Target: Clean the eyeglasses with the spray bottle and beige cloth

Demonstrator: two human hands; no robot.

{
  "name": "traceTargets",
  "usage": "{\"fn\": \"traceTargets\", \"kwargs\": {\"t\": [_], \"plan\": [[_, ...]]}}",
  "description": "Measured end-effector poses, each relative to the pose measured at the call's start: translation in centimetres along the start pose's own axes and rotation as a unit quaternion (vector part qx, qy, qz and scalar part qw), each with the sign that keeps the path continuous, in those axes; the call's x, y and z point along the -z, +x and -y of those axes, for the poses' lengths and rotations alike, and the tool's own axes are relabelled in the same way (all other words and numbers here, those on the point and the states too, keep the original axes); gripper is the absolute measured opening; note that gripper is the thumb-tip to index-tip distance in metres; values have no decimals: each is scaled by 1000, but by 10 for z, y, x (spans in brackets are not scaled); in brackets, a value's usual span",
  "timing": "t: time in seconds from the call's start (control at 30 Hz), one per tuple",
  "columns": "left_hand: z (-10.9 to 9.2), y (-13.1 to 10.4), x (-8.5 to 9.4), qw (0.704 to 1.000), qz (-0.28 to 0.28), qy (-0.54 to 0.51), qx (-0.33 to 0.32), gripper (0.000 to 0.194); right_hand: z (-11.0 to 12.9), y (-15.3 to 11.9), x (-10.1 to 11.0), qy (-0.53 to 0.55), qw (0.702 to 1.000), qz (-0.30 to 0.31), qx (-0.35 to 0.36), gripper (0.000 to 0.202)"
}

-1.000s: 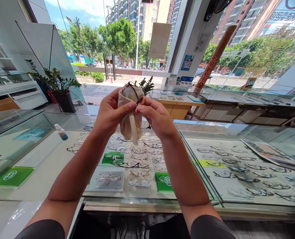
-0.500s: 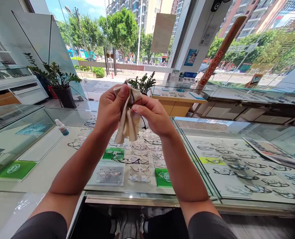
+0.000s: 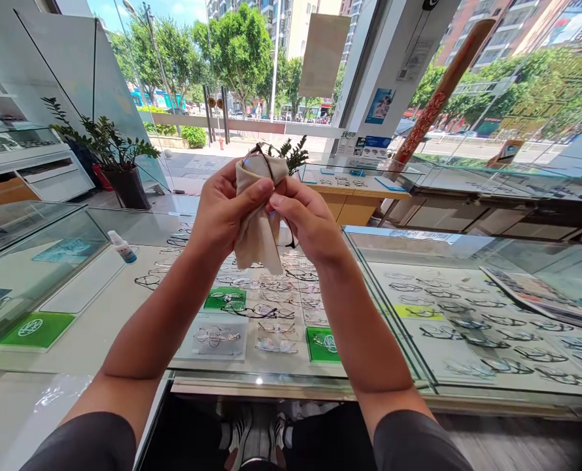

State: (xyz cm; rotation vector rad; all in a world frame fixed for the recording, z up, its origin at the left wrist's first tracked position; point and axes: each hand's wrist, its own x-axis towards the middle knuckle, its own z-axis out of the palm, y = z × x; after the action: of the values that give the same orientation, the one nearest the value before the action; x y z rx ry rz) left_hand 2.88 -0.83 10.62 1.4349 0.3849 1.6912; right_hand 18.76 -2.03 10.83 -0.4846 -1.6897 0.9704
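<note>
Left hand (image 3: 220, 210) thumb lowered since earlier, pinching creased beige cloth (image 3: 259, 239) near frame centre, right hand (image 3: 313, 222) gripping thin-rimmed dark glasses (image 3: 267, 163), possibly metal.

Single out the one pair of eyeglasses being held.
The dark-rimmed eyeglasses between left hand and right hand, partly wrapped in beige cloth; the other pairs lie on display, unheld.

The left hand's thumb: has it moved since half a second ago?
Yes: the thumb of the left hand has moved down and to the right in the picture, judged against the leafy plant beyond it.
</note>
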Motion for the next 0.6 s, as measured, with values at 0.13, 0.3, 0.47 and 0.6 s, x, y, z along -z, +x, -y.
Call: {"fn": "traceTargets", "kwargs": {"t": [0.13,0.3,0.47,0.6], "plan": [[-2,-4,-5,1000,-23,15,-12,43,1,-2,-3,-24,1000,10,-9,27],[-1,-1,-5,999,-34,32,-22,51,2,-1,-4,-28,1000,11,1,20],[-10,10,16,997,64,40,20,48,0,1,0,-10,1000,10,-20,20],[-16,14,24,995,96,26,31,49,1,2,5,22,1000,4,-10,27]]}}
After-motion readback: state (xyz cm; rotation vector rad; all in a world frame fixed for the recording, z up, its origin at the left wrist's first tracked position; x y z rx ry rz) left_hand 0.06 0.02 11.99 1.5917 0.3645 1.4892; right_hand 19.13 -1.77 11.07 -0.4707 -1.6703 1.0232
